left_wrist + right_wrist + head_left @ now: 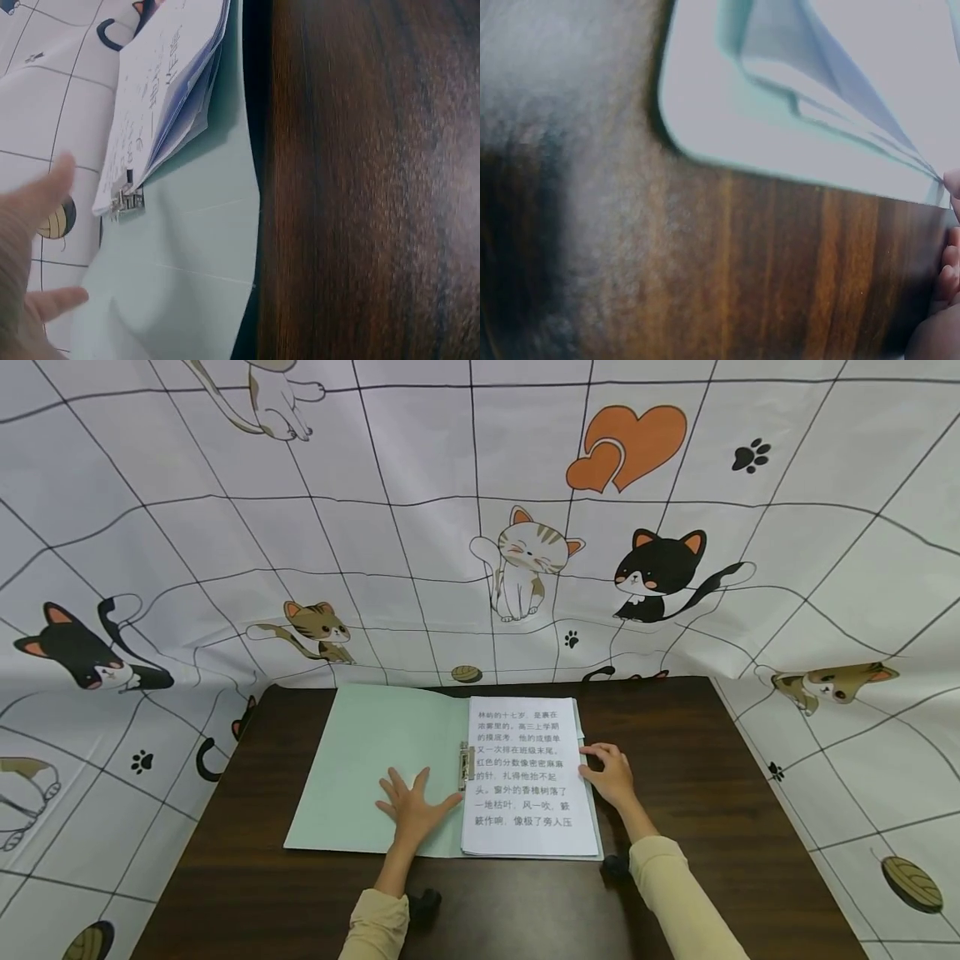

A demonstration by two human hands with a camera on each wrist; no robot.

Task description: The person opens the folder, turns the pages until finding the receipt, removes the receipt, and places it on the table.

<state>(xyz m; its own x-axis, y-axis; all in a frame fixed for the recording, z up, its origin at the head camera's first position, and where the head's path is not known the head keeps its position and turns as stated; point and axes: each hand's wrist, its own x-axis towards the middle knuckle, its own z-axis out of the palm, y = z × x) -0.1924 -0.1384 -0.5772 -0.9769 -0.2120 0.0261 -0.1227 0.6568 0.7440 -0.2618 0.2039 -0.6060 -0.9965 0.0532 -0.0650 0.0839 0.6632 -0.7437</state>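
A pale green folder lies opened flat on the dark wooden table. On its right side sits a stack of printed sheets, held along the left edge by a metal clip. My left hand is over the folder's left cover with fingers spread, thumb pointing toward the clip. In the left wrist view the stack's lower edges fan apart above the folder. My right hand pinches the sheets at their right edge; the right wrist view has its fingertips at the paper's edge, where several layers come together.
Brown table surrounds the folder on both sides and in front. A white cloth with a grid and cartoon cats hangs behind and beside the table. Dark wrist cameras sit near both cuffs.
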